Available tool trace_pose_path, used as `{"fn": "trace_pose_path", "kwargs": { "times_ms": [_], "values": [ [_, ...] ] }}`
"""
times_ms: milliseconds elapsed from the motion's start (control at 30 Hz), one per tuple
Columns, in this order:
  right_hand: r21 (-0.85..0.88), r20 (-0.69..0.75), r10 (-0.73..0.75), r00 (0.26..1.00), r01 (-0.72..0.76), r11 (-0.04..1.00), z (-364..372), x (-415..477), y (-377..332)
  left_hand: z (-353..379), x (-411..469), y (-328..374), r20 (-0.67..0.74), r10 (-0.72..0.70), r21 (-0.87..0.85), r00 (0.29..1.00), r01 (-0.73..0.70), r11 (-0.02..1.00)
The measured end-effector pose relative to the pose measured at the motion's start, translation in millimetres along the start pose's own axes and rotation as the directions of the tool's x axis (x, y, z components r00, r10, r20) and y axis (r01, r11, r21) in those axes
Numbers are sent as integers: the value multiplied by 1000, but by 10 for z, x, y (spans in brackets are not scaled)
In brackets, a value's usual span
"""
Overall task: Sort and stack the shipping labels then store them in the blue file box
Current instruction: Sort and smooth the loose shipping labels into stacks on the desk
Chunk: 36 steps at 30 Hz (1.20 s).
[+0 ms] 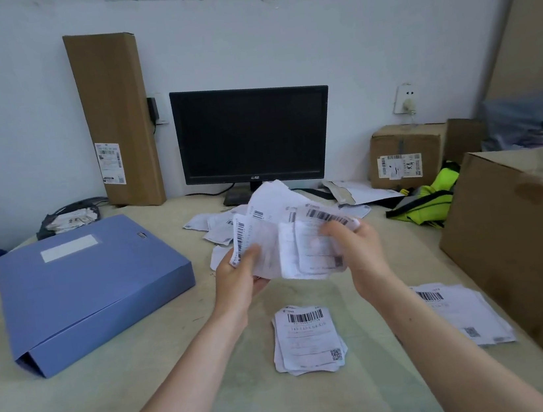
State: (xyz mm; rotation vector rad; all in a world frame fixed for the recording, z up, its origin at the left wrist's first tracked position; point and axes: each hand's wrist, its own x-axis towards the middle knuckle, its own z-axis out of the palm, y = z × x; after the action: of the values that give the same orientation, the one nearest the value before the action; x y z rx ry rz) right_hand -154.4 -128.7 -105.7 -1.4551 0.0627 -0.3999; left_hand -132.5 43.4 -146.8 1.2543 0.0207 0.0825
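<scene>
We see two bare forearms reach in from the near edge of the table (115, 392) and meet above its middle. The left hand (238, 276) is turned partly palm up. Its thumb lies across the front of a bunch of shipping labels (289, 245) and its fingers are underneath, so this grip is clamped on the bunch's left side. The right hand (358, 249) shows us its back, with the fingers curled over the bunch's right edge, and that grip is closed on the paper too. The bunch is held clear of the table: thin white sheets, fanned and crumpled, printed with black barcodes.

The table is a pale, matte, scuffed slab. On its right stands a big brown carton (523, 241) of plain, slightly dented cardboard. On the left, well apart from the hands, the blue file box (94, 284) lies flat. It is smooth and rectangular, with a blank white patch on top. Against the wall stand a black monitor (254, 135) with a dark screen and a tall narrow cardboard box (117, 122) with a printed label low on its face. A smaller taped carton (404, 153) sits at the far right, beside a crumpled fluorescent yellow garment (431, 198).

Below the hands lies a near stack of labels (310, 337) with rounded corners. A second stack (463, 312) lies to its right, near the big carton. Loose labels (217, 226) are scattered between the hands and the monitor.
</scene>
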Motion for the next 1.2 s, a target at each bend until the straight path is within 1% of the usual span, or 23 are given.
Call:
{"fn": "trace_pose_path", "kwargs": {
  "times_ms": [100, 167, 267, 367, 500, 567, 667, 733, 867, 900, 1067, 1200],
  "values": [
    [-156, 120, -120, 985, 139, 978, 58, -30, -15, -6, 7, -14, 38, 3, 67, 999, -5, 998],
    [-244, 189, -166, 968, 210, 947, 98, -28, -6, -7, 11, -6, 69, 3, 108, 998, -11, 994],
    [-317, 277, -136, 951, 224, 921, 150, 12, 41, -29, 35, -1, 111, -4, 151, 994, -13, 988],
    [-285, 278, -81, 957, 163, 945, 188, 80, 140, -65, 75, 4, 154, -49, 158, 987, 24, 987],
    [-236, 184, 22, 983, 22, 972, 245, 145, 322, -71, 115, -22, 203, -151, 84, 967, 137, 987],
    [-158, 166, 87, 982, -61, 986, 259, 166, 412, -66, 121, -64, 221, -196, 57, 955, 188, 980],
    [-37, 197, 190, 962, -186, 982, 260, 183, 480, -69, 140, -124, 241, -251, 68, 937, 241, 968],
    [-13, 228, 242, 943, -246, 969, 260, 183, 496, -69, 150, -138, 247, -260, 65, 933, 252, 966],
    [28, 238, 316, 919, -331, 943, 244, 206, 541, -80, 205, -174, 278, -276, 14, 920, 283, 959],
    [29, 236, 313, 920, -329, 944, 234, 220, 554, -83, 210, -173, 281, -271, 30, 921, 274, 961],
    [2, 202, 257, 945, -263, 965, 212, 285, 579, -62, 231, -222, 246, -164, 137, 955, 134, 981],
    [14, 200, 257, 945, -265, 964, 236, 293, 559, -30, 238, -259, 167, -65, 182, 984, 34, 983]
  ]
}}
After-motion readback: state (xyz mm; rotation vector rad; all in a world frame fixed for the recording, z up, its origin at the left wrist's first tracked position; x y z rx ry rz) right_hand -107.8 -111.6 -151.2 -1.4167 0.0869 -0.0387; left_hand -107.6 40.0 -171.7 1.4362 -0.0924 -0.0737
